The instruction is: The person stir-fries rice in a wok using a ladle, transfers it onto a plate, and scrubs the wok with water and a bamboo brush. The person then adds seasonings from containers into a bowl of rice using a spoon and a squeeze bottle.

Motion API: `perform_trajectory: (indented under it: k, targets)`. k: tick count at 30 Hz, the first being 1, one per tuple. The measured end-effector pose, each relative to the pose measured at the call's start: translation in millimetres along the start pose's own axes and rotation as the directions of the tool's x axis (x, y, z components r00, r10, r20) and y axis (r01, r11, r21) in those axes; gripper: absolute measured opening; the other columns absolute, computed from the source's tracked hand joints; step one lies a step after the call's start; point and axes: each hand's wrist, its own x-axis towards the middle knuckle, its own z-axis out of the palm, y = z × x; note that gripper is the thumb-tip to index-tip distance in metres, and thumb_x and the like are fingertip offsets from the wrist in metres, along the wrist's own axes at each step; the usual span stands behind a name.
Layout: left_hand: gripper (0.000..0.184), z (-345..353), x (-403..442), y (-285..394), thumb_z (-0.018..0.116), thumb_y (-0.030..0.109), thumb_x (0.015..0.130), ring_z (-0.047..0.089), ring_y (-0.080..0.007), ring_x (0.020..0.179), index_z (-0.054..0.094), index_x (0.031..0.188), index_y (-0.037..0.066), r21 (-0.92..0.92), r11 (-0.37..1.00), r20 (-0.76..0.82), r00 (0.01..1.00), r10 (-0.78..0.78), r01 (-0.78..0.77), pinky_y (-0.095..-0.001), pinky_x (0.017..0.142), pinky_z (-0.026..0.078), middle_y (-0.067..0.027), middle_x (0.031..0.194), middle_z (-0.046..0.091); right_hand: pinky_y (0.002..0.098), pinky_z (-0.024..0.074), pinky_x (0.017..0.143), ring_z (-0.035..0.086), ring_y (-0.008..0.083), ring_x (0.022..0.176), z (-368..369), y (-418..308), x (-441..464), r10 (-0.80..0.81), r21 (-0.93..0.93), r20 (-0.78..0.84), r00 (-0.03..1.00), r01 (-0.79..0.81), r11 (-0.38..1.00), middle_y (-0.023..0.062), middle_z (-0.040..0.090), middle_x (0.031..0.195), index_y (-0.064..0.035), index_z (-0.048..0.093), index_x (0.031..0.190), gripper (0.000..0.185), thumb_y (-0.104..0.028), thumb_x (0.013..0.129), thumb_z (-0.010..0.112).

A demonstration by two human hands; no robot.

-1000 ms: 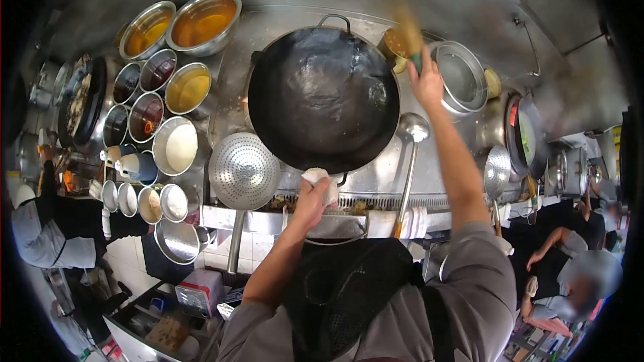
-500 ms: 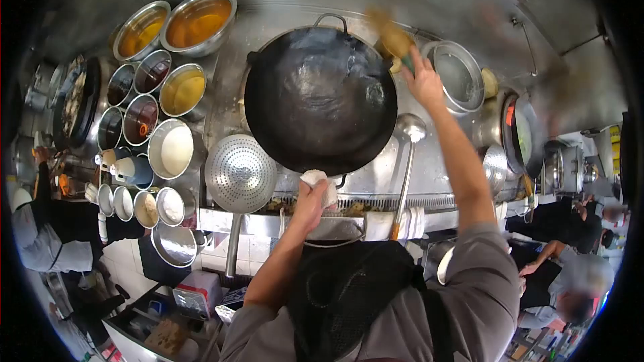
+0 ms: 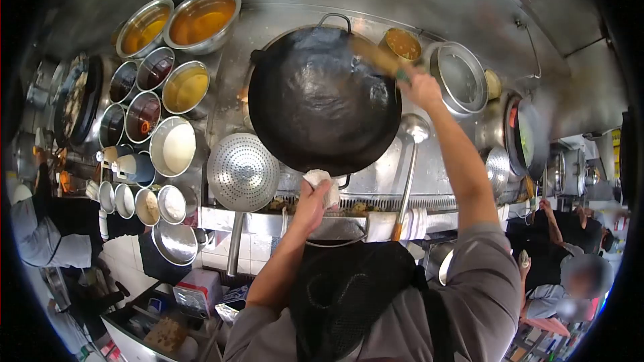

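A large dark wok [image 3: 322, 107] sits on the steel range, its inside wet and shiny. My left hand [image 3: 310, 208] is closed around a folded white cloth [image 3: 320, 179] at the wok's near rim, by the handle. In my right hand [image 3: 424, 88] is a bamboo wok brush [image 3: 376, 57] with a green band. Its bristle end, blurred by motion, reaches over the wok's right side. Just beyond that hand stands a round container of orange-brown liquid [image 3: 402, 44].
Left of the wok lie a perforated strainer [image 3: 243, 171] and several sauce pots, including one of white liquid [image 3: 178, 147]. A ladle [image 3: 415, 129] rests at right, near a metal basin [image 3: 461, 77]. Other people [image 3: 557, 275] stand at far right and far left.
The brush has swung from the container at the right to over the wok, uncovering the container. My left hand stays with the cloth at the near rim.
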Motion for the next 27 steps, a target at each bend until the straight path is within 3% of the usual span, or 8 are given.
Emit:
perform_trajectory:
  k: [4, 8, 14, 16, 19, 23, 25, 27]
  targets:
    - [0.031, 6, -2, 7, 0.055, 0.018, 0.094, 0.064, -0.0225, 0.078, 0.042, 0.121, 0.011, 0.023, 0.999, -0.054, 0.998, -0.045, 0.046, -0.0344, 0.054, 0.051, -0.0077, 0.101, 0.061, 0.0502, 0.0499, 0.083, 0.06, 0.0452, 0.099, 32, -69, 28, 0.361, 0.421, -0.795, 0.487, 0.015, 0.907, 0.0272, 0.058, 0.116, -0.0053, 0.032, 0.142, 0.07, -0.034, 0.086, 0.064]
    - [0.031, -3, 8, -2, 0.056, 0.019, 0.094, 0.064, -0.0225, 0.078, 0.042, 0.121, 0.012, 0.048, 0.997, -0.017, 0.998, -0.06, 0.06, -0.0343, 0.054, 0.051, -0.0077, 0.101, 0.061, 0.0465, 0.0533, 0.077, 0.064, 0.0392, 0.092, 86, -129, -15, -0.058, 0.231, 0.221, 0.974, 0.005, 0.973, 0.027, 0.063, 0.106, -0.0041, 0.032, 0.145, 0.076, -0.035, 0.085, 0.065]
    - [0.029, 5, 0, 7, 0.056, 0.018, 0.094, 0.063, -0.0211, 0.074, 0.043, 0.119, 0.013, -0.027, 0.998, 0.0, 0.999, -0.05, 0.05, -0.0352, 0.053, 0.05, -0.0069, 0.098, 0.06, 0.0293, 0.0562, 0.056, 0.067, 0.0197, 0.084, -33, -20, -58, -0.054, 0.138, 0.907, 0.417, -0.175, 0.975, 0.0138, 0.066, 0.108, -0.0238, 0.04, 0.146, 0.074, -0.038, 0.08, 0.07]
    - [0.029, 7, 2, 7, 0.056, 0.018, 0.094, 0.063, -0.0211, 0.073, 0.042, 0.119, 0.013, -0.022, 0.998, -0.018, 0.998, -0.067, 0.066, -0.0354, 0.052, 0.05, -0.0071, 0.098, 0.06, 0.0434, 0.0558, 0.076, 0.066, 0.0394, 0.091, -59, 40, -53, -0.007, -0.241, 0.178, 0.984, 0.05, 0.969, 0.0236, 0.063, 0.113, -0.0197, 0.042, 0.143, 0.066, -0.034, 0.083, 0.067]
    - [0.029, 4, 4, 2, 0.055, 0.018, 0.094, 0.063, -0.0219, 0.074, 0.042, 0.119, 0.013, 0.013, 0.996, -0.034, 0.996, -0.088, 0.089, -0.0352, 0.052, 0.05, -0.0077, 0.099, 0.06, 0.0471, 0.0463, 0.091, 0.057, 0.0459, 0.108, -91, 11, -36, 0.173, 0.167, -0.684, 0.708, -0.079, 0.983, 0.0277, 0.059, 0.121, -0.0074, 0.034, 0.144, 0.068, -0.031, 0.089, 0.065]
    - [0.029, 12, 3, 11, 0.055, 0.019, 0.093, 0.063, -0.0235, 0.074, 0.041, 0.118, 0.012, 0.03, 0.996, -0.035, 0.996, -0.085, 0.086, -0.0356, 0.052, 0.049, -0.0092, 0.099, 0.06, 0.0416, 0.0417, 0.097, 0.055, 0.0388, 0.112, -55, -60, -6, 0.29, 0.337, -0.927, 0.239, 0.186, 0.923, 0.029, 0.052, 0.129, 0.0001, 0.025, 0.146, 0.075, -0.028, 0.09, 0.066]
    - [0.031, 9, 3, 11, 0.056, 0.022, 0.093, 0.063, -0.0245, 0.076, 0.04, 0.118, 0.012, 0.051, 0.994, -0.028, 0.995, -0.096, 0.098, -0.0356, 0.052, 0.049, -0.0106, 0.099, 0.06, 0.0416, 0.0391, 0.101, 0.05, 0.0431, 0.121, -2, -99, 8, 0.3, 0.357, -0.907, 0.295, 0.161, 0.92, 0.0322, 0.048, 0.132, 0.0067, 0.027, 0.143, 0.072, -0.025, 0.09, 0.064]
    - [0.032, 8, 6, 12, 0.056, 0.023, 0.093, 0.063, -0.0236, 0.077, 0.04, 0.119, 0.013, 0.064, 0.992, -0.03, 0.994, -0.105, 0.107, -0.0356, 0.052, 0.049, -0.01, 0.1, 0.06, 0.0462, 0.0422, 0.098, 0.056, 0.0403, 0.115, 60, -127, 1, 0.418, 0.65, -0.321, 0.85, -0.123, 0.75, 0.0328, 0.054, 0.123, -0.0018, 0.027, 0.145, 0.073, -0.027, 0.087, 0.064]
